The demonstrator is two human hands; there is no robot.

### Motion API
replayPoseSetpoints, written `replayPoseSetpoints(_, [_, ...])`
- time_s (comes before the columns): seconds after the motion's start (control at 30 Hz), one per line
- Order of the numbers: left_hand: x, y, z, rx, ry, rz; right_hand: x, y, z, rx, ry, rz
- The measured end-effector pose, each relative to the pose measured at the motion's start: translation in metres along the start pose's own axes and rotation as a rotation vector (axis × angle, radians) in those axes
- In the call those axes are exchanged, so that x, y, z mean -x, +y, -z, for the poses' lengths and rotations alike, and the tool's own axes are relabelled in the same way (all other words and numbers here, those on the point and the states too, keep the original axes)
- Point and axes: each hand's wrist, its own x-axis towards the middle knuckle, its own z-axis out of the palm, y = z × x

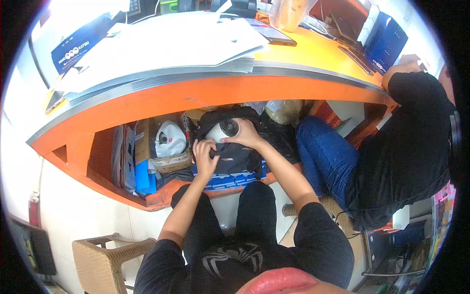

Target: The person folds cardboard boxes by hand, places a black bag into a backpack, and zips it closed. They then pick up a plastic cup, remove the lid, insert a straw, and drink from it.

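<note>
My right hand (248,133) is closed around a white rounded object with a black round face (215,133), which looks like a security camera. It is held above an open black bag (232,159) inside the orange desk's lower shelf. My left hand (204,158) has its fingers curled at the bag's near left edge, just below the white object, and appears to grip the black fabric. Blue-and-white boxes or packets (230,181) lie beneath the bag. What else the bag contains is hidden.
Left of the bag, a white cloth item (170,139) rests on a cardboard box (175,161). Papers (166,41) cover much of the orange desktop (313,51). A person in a black shirt (396,152) sits close on my right. A woven stool (110,257) stands at lower left.
</note>
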Motion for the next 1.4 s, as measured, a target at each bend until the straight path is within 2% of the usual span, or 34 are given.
replayPoseSetpoints(0.1, [0.000,-0.001,0.004,-0.039,-0.042,-0.066,0.027,-0.010,0.004,0.070,0.228,0.101])
replayPoseSetpoints(0.17, [0.006,-0.002,0.006,-0.072,-0.089,-0.129,0.046,-0.012,0.004,0.102,0.271,0.141])
replayPoseSetpoints(0.23, [0.011,-0.003,0.006,-0.146,-0.178,-0.093,0.059,-0.007,0.001,0.217,0.321,0.190])
replayPoseSetpoints(0.33, [0.007,0.004,0.010,-0.257,-0.274,-0.073,0.064,-0.004,-0.003,0.308,0.501,0.401])
replayPoseSetpoints(0.5, [0.011,0.004,0.015,-0.283,-0.346,-0.060,0.090,-0.025,-0.011,0.285,0.711,0.269])
replayPoseSetpoints(0.6, [0.012,0.006,0.013,-0.248,-0.324,-0.044,0.103,-0.030,-0.020,0.292,0.739,0.190])
replayPoseSetpoints(0.63, [0.010,0.008,0.013,-0.238,-0.334,-0.036,0.108,-0.030,-0.021,0.282,0.698,0.091])
replayPoseSetpoints(0.73, [0.009,0.006,0.007,-0.242,-0.304,-0.045,0.113,-0.029,-0.021,0.337,0.804,0.187])
replayPoseSetpoints(0.83, [0.005,-0.007,0.007,-0.234,-0.253,0.035,0.122,-0.036,-0.014,0.046,1.005,0.299])
replayPoseSetpoints(0.87, [0.004,-0.011,0.009,-0.234,-0.232,0.065,0.123,-0.047,-0.004,-0.054,1.074,0.347])
replayPoseSetpoints(0.93, [-0.001,-0.018,0.012,-0.197,-0.209,0.061,0.127,-0.066,0.036,-0.036,1.082,0.333])
replayPoseSetpoints(1.0, [-0.004,-0.021,0.011,-0.173,-0.218,0.036,0.138,-0.079,0.099,0.158,0.934,0.337])
replayPoseSetpoints(1.03, [-0.001,-0.025,0.006,-0.152,-0.187,0.038,0.130,-0.092,0.117,0.030,1.042,0.382])
replayPoseSetpoints(1.13, [0.001,-0.028,0.004,-0.122,-0.199,0.037,0.137,-0.117,0.207,0.019,0.956,0.467])
replayPoseSetpoints(1.2, [0.007,-0.030,0.003,-0.106,-0.169,-0.006,0.135,-0.145,0.248,-0.160,1.058,0.356])
replayPoseSetpoints(1.23, [0.009,-0.031,0.002,-0.097,-0.150,-0.033,0.128,-0.159,0.268,-0.407,1.063,0.398])
replayPoseSetpoints(1.27, [0.015,-0.032,0.002,-0.099,-0.160,-0.023,0.119,-0.171,0.282,-0.444,1.059,0.414])
replayPoseSetpoints(1.4, [0.019,-0.033,-0.003,-0.099,-0.135,-0.035,0.090,-0.212,0.326,-0.254,0.961,0.458])
